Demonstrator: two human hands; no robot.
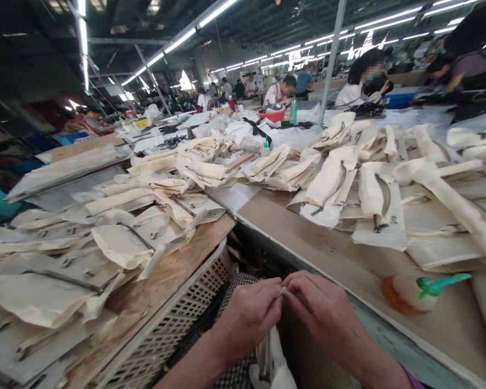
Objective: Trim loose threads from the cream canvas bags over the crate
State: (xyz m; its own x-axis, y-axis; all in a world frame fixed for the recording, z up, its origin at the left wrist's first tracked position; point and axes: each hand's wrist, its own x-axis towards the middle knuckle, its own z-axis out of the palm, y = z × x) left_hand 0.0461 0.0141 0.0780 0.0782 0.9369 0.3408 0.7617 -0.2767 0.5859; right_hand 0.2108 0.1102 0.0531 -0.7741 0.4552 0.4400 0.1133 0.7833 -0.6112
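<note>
My left hand [249,313] and my right hand [322,302] meet fingertip to fingertip above my lap. Both are closed in a pinch on a small pale bit of material [283,290], mostly hidden by the fingers. Below them hangs a cream fabric piece [273,356] with what looks like a zipper. I cannot make out whether the pinched bit belongs to it. To the right, a squat bottle [407,294] with a green nozzle and orange-brown contents lies tilted on the tabletop.
Cream fabric pieces with dark zippers lie in heaps on the left board [194,259] and the right table [275,216]. A white plastic basket [162,329] stands left of my lap. Beyond are a red basin [272,115], a metal post [332,59] and several people working.
</note>
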